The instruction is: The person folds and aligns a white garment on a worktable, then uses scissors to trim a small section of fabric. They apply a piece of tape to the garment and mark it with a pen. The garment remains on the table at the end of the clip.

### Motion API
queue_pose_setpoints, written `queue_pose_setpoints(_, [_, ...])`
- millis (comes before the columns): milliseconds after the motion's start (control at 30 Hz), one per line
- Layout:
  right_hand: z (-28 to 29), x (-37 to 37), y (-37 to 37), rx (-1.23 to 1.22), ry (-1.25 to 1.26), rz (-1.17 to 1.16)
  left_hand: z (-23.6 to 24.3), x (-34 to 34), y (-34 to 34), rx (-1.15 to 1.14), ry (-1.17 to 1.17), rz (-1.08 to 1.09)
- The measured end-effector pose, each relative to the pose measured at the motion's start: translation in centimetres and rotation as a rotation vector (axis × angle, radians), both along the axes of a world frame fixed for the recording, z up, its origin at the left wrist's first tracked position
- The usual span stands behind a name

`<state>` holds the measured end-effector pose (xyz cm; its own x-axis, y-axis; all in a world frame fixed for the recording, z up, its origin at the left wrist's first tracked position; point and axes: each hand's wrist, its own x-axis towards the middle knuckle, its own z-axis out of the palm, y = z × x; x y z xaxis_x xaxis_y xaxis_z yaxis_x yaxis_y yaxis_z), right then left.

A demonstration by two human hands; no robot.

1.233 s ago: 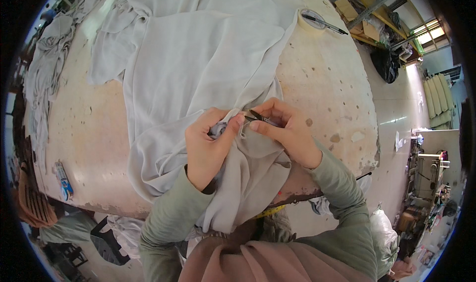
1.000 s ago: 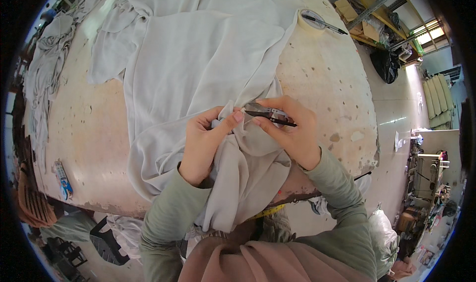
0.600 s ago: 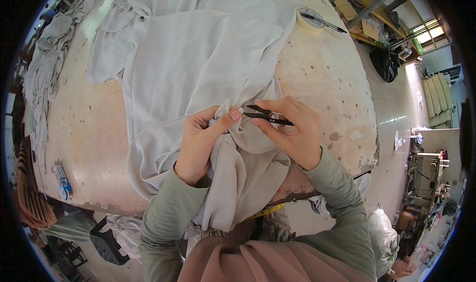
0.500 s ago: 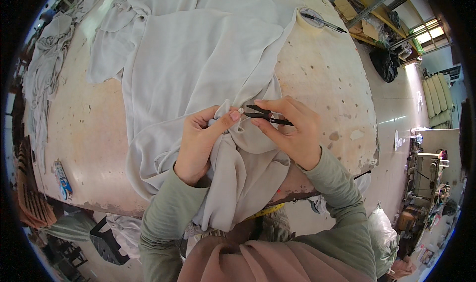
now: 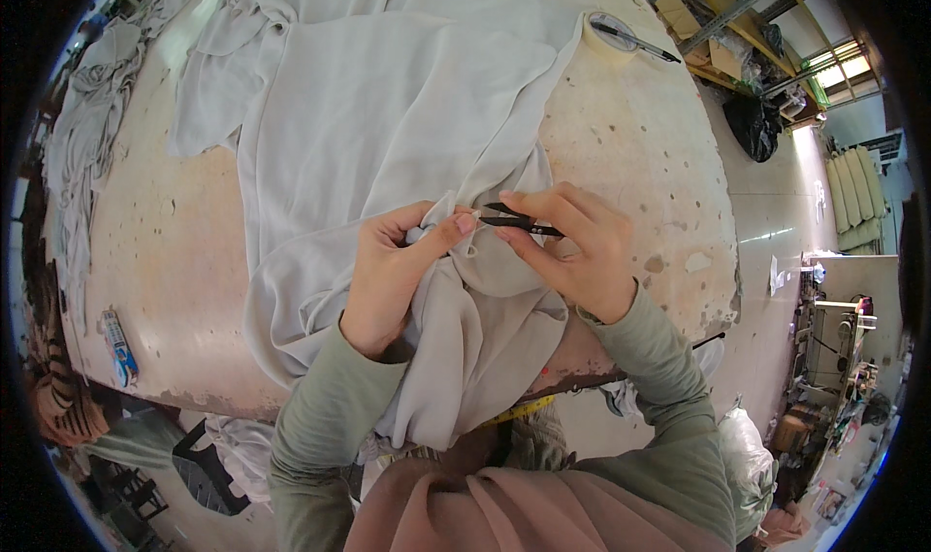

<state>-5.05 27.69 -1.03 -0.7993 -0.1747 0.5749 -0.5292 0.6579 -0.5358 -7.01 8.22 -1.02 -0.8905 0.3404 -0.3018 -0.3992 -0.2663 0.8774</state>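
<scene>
Pale-grey cloth [image 5: 359, 135] spreads from top to mid-frame, pinched in my left hand [image 5: 394, 263], whose fingers have edged toward black snips [image 5: 522, 224] gripped by my right hand [image 5: 588, 246], leaving it seemingly within their reach.

Snips [image 5: 519, 225] half hidden in right hand [image 5: 587, 246]; grey garment [image 5: 388, 96] cropped at top edge.
Left hand [image 5: 393, 271]: fingers behind thumb partly lost in gathered folds. Blade tips touching fabric or not: cannot tell. Yellow strip [image 5: 524, 410] partly covered by garment's hanging end. Small items [image 5: 861, 377], right rim: too small to identify.
</scene>
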Motion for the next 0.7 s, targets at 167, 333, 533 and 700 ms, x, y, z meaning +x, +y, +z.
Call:
queue_pose_setpoints(167, [0.4,0.2,0.5,0.242,0.100,0.013,-0.5,0.1,0.1,-0.170,0.196,0.002])
queue_pose_setpoints(333, [0.1,0.5,0.1,0.299,0.100,-0.016,-1.0,0.3,0.4,-0.253,0.278,0.029])
queue_pose_setpoints(533, [-1.0,0.5,-0.4,-0.245,-0.448,-0.003,-0.9,0.5,0.5,-0.329,0.340,0.061])
queue_pose_setpoints(700, [-1.2,0.3,-0.3,-0.578,-0.746,0.070,-0.8,0.3,0.6,-0.339,0.344,0.063])
